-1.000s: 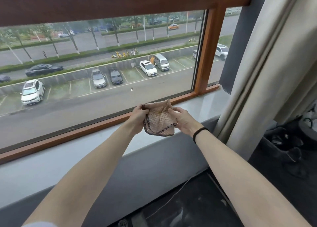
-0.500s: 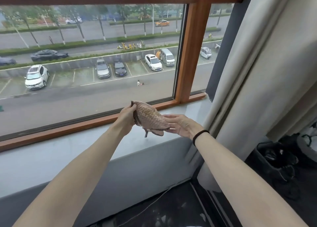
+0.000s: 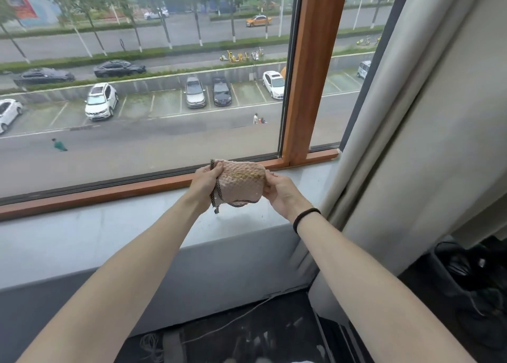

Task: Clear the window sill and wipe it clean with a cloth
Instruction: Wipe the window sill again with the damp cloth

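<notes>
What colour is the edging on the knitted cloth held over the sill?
Dark brown-black edging around the pale pink knitted cloth; the head view shows it best.

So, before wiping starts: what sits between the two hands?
The pink cloth, held by the left hand and right hand over the sill; head view.

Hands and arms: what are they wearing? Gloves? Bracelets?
No gloves and no sleeves in view: the left hand and right hand are bare. The right wrist wears a thin black band, like a hair tie. The left wrist wears nothing.
</notes>
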`<state>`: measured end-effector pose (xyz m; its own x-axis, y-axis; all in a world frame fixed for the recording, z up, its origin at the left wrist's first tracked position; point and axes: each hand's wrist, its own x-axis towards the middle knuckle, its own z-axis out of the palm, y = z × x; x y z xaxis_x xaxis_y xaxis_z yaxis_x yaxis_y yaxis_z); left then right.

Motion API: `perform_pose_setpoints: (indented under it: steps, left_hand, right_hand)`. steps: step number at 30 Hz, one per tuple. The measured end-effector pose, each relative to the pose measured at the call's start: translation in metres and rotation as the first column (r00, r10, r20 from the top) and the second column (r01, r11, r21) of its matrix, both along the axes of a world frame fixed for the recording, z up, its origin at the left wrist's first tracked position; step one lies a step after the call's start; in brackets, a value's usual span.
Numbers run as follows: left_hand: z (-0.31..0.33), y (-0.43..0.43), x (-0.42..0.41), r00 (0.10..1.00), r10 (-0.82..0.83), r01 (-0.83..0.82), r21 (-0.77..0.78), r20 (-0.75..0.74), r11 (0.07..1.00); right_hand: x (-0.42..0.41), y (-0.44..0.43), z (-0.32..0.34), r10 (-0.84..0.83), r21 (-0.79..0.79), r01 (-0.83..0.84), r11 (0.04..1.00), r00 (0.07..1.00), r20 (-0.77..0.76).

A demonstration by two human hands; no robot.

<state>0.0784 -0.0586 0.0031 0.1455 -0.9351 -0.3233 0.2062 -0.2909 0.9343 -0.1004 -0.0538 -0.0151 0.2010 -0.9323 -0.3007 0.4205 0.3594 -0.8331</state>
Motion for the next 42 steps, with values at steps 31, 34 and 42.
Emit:
perform_pose_setpoints:
  steps: [31, 34, 42]
  left_hand:
    - [0.029, -0.063, -0.004, 0.892, -0.408, 0.446, -0.225, 0.197, 0.866]
    - [0.033, -0.067, -0.002, 0.872, -0.454, 0.485, -0.184, 0.185, 0.855]
    - [0.026, -0.062, 0.000, 0.710, -0.659, 0.678, -0.014, -0.249, 0.735]
  right_hand:
    - [-0.038, -0.037, 0.046, -0.156, -0.170, 0.111, 0.979, 0.947, -0.280]
    - [-0.039, -0.038, 0.051, -0.136, -0.131, 0.097, 0.987, 0.935, -0.328]
    - [-0.046, -0.028, 0.043, -0.021, 0.047, 0.038, 0.998, 0.948, -0.316]
